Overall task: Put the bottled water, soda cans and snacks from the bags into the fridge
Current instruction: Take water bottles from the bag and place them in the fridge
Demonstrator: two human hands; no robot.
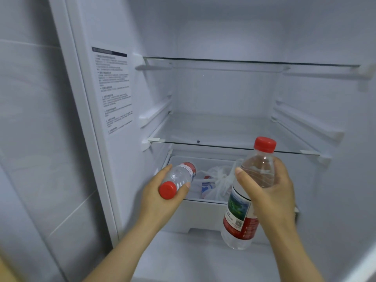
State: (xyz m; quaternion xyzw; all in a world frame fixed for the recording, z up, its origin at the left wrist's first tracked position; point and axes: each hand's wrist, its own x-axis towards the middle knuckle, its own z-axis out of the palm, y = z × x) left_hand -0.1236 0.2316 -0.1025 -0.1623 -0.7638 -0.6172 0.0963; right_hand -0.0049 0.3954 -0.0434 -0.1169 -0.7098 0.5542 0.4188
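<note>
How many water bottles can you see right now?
2. One lies tilted in the left hand, cap toward the camera; one stands upright in the right hand. The plastic bag in the drawer may hide more.

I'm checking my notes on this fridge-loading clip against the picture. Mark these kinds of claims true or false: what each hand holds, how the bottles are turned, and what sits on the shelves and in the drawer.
1. Each hand holds a red-capped water bottle. True: left hand, right hand.
2. The left bottle stands upright. False: it lies sideways, cap toward the camera.
3. The right bottle has its cap uppermost. True.
4. Soda cans stand on the lower glass shelf. False: no cans show there.
5. The drawer holds a white plastic bag. True.
</note>
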